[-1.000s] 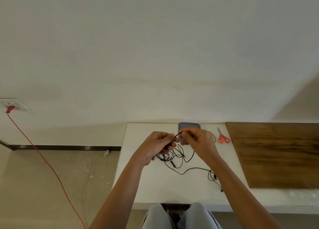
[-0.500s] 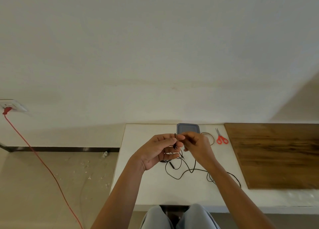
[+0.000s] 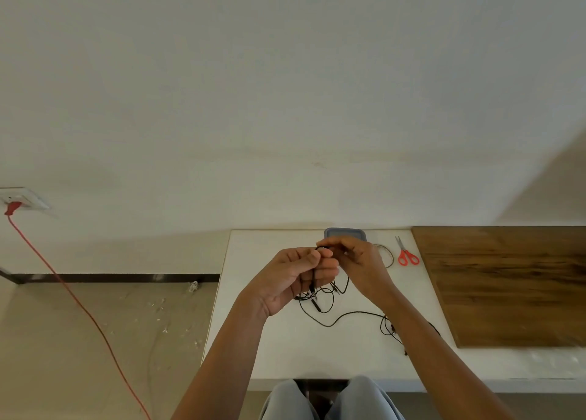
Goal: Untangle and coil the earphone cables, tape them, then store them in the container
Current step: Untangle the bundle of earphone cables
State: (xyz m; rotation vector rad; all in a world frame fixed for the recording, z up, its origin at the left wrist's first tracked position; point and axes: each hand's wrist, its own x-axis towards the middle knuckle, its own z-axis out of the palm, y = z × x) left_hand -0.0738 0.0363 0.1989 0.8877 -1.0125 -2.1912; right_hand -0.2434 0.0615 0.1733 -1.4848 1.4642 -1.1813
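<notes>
- the thin black earphone cable point(image 3: 329, 319) is mostly a loose tangle on the white tabletop point(image 3: 269, 340), just below your hands, with one strand running right under your right forearm to a smaller knot of loops near the table's front edge; if you pull upward sharply, i judge the knots tighten instead of opening.
- that trailing strand could snag under your forearm and drag the far end off the table.
- your left hand point(image 3: 290, 278) is raised above the table, palm turned toward you, fingers curled closed around a short run of the cable; a strand hangs down from it into the tangle.
- your right hand point(image 3: 356, 261) meets it fingertip to fingertip, pinching the same cable in a small arch between the two hands; a slip here probably drops the loop you are forming.
- the blue-grey lidded plastic container point(image 3: 345, 232) sits behind your right hand at the table's back edge, partly hidden.
- the red-handled scissors point(image 3: 407, 256) lie to its right, just beside a clear thin ring i cannot identify for certain.
</notes>
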